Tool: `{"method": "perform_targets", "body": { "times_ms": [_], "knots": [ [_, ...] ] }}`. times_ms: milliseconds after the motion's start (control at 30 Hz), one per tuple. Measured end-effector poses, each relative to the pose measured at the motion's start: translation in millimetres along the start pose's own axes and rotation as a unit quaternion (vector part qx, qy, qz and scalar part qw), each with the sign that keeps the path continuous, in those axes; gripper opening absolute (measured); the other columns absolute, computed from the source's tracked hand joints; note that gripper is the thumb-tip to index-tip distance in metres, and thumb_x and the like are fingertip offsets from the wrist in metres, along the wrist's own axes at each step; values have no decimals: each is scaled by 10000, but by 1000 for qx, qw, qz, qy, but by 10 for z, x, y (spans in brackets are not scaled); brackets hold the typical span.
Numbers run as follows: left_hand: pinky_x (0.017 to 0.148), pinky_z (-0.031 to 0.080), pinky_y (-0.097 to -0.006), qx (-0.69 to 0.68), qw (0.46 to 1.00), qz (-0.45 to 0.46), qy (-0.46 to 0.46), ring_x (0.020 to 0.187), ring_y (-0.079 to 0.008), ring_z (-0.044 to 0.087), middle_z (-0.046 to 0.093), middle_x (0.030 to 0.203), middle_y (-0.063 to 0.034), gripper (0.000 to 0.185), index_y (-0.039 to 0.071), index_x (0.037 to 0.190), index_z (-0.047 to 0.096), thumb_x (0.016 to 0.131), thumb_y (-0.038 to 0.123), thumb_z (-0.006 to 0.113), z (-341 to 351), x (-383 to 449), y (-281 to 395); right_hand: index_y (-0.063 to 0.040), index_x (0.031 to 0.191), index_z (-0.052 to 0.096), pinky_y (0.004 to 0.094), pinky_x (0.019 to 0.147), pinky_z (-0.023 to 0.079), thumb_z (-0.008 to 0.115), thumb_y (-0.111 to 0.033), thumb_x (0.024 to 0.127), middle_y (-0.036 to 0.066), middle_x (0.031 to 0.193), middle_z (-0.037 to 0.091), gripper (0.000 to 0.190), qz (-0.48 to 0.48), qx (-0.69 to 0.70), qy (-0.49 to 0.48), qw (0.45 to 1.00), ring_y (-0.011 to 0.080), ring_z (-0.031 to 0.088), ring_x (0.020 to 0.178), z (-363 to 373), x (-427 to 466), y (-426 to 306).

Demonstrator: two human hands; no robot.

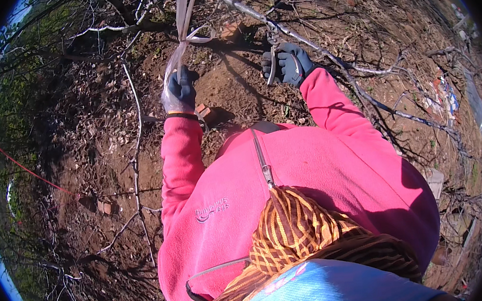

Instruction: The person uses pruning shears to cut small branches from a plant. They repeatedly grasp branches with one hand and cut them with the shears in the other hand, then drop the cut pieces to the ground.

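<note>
My left hand [182, 89], in a dark glove, is closed around a translucent plastic strip [186, 15]. The strip runs up past the top edge of the view, with a loop or knot just above the hand. A pair of pruning shears [274, 59] sits in my gloved right hand [289, 64], handles toward me and jaws pointing away. Close beyond the shears passes a long pale branch [250, 12], slanting from top centre down to the right. Whether the jaws touch this branch I cannot tell.
Another bare branch [137, 168] stands left of my left arm. Brick pieces lie on the soil: one brick [232, 31] ahead, another brick [204, 110] by my left wrist, a third brick [106, 206] at left. A red cord [27, 169] stretches across the far left.
</note>
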State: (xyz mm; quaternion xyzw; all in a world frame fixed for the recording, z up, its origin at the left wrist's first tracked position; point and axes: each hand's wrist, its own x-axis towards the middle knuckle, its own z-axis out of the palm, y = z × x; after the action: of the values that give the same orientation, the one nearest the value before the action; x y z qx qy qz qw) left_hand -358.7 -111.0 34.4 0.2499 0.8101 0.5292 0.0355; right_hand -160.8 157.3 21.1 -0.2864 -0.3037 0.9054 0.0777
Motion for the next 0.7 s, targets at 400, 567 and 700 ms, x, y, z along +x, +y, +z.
{"method": "perform_targets", "body": {
  "times_ms": [400,567,700],
  "knots": [
    [669,500,-307,-15,997,55,-44,697,-170,654,706,739,-71,431,48,820,724,973,386,504,219,-112,120,80,1149,513,497,827,528,684,-454,764,224,1038,625,681,74,-20,-1,997,362,630,934,126,10,303],
    [691,508,-316,-38,997,42,-50,720,-183,665,712,764,-75,445,45,838,718,976,401,489,171,-155,158,96,1130,527,486,851,524,632,-446,812,232,1047,630,637,72,12,13,997,362,631,944,79,-49,411],
    [703,509,-327,-52,996,59,-42,743,-219,676,712,777,-95,457,41,840,715,977,408,480,140,-158,171,80,1209,512,471,904,501,566,-465,866,220,1109,626,646,-5,-33,12,999,339,633,973,82,-125,194]
  ]
}}
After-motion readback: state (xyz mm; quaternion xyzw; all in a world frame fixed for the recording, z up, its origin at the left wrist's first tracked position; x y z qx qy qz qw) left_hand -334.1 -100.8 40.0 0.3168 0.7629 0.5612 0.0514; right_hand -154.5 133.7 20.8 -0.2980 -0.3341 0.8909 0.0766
